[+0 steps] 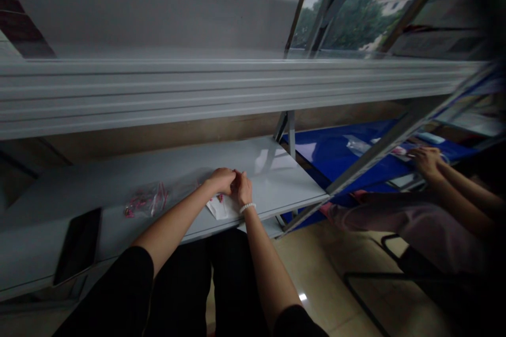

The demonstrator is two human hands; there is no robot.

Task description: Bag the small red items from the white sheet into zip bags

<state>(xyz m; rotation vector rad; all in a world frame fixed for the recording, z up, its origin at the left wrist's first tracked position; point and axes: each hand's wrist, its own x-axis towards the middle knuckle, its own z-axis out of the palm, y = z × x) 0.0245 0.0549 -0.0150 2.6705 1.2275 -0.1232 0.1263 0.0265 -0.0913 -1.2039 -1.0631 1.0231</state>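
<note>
My left hand (pixel 222 180) and my right hand (pixel 244 190) meet above the grey table, fingers curled in and pressed together. Whatever they hold between them is too small and dark to make out. Just below them lies a white sheet of paper (pixel 224 210) with small reddish pieces (pixel 220 197) on it. A bracelet of white beads (pixel 247 207) circles my right wrist. Left of my left forearm rests a clear plastic bag (pixel 154 201) with small pink and red pieces in and beside it.
A dark flat tablet (pixel 79 245) lies at the table's (pixel 130 168) front left edge. A grey shelf beam (pixel 197 84) crosses above. To the right, past a slanted metal post (pixel 367 160), another person's hands (pixel 427 160) work over a blue table (pixel 332 152).
</note>
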